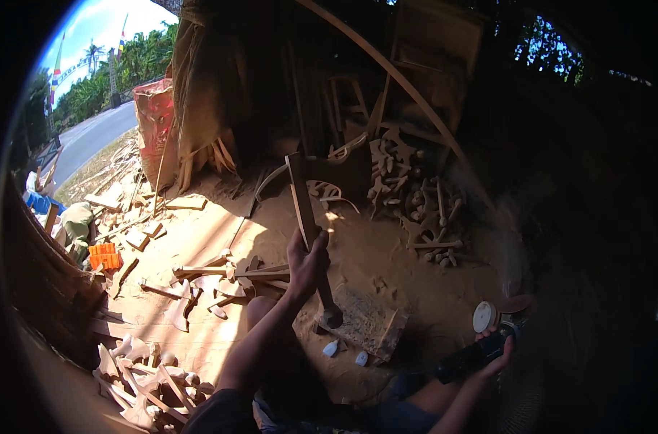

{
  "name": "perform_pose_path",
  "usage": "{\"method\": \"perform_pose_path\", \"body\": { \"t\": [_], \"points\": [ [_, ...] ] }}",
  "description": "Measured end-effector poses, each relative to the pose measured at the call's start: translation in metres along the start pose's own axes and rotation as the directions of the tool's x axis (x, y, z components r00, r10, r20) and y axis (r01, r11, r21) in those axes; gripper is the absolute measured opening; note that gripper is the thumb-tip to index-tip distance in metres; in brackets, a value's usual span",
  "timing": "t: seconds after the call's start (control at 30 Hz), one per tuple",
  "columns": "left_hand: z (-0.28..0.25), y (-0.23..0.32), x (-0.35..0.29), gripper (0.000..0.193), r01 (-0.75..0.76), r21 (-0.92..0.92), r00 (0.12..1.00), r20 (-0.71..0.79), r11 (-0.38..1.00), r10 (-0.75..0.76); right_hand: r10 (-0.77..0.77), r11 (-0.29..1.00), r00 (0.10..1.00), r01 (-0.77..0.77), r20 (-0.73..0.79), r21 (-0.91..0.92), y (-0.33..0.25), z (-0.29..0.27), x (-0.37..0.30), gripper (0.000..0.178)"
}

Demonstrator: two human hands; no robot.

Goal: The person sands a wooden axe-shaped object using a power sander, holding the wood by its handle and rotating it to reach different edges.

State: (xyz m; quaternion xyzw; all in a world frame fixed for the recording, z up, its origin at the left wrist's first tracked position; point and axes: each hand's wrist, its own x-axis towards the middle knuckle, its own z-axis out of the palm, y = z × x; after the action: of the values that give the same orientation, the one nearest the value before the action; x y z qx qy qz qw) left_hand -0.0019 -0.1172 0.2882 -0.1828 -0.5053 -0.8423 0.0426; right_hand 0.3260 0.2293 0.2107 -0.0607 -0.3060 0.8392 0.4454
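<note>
Here, axe (302, 206) in left hand (309, 262), grinder (472, 357) in right hand (500, 362)

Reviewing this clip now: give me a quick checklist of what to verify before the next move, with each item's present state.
1. Left hand gripping the axe-shaped piece: ok, fingers wrap its shaft.
2. Right hand supporting the black power tool: ok.
3. Axe-shaped piece apart from the pale disc by the tool: ok, a clear gap shows.
4. Hands gloved: not ok, both bare.
5. Power tool switched off: cannot tell from one still.
6. Piece's lower end off the worn block: cannot tell, they overlap in view.
</note>
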Motion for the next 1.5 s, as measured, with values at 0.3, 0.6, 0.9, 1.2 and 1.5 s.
{"method": "perform_pose_path", "body": {
  "t": [0.3,0.6,0.9,1.2,1.5],
  "points": [
    [-0.120,0.030,0.071,0.022,-0.272,0.008,0.922,-0.284,0.962,0.263,0.069,0.997,0.998,-0.069,-0.013,-0.020,0.028,-0.034,0.047,0.049],
    [-0.338,0.019,-0.126,0.036,0.319,0.562,0.930,-0.342,0.763,-0.137,-0.119,0.974,0.991,0.105,-0.057,-0.203,0.065,0.039,0.041,0.038],
    [-0.464,0.108,-0.315,0.038,0.793,0.543,0.603,-0.633,-0.277,0.485,-0.086,0.954,0.996,0.086,0.012,-0.289,0.076,0.044,0.032,0.037],
    [-0.269,0.126,-0.169,0.015,0.216,0.719,0.971,-0.226,0.661,-0.072,-0.155,0.859,0.894,0.332,0.420,-0.389,0.057,-0.032,0.074,0.058],
    [-0.057,0.131,-0.129,0.074,-0.418,-0.163,0.838,0.311,0.894,0.449,0.207,0.962,0.973,-0.184,0.101,-0.204,0.047,-0.030,0.061,0.060]
  ]
}}
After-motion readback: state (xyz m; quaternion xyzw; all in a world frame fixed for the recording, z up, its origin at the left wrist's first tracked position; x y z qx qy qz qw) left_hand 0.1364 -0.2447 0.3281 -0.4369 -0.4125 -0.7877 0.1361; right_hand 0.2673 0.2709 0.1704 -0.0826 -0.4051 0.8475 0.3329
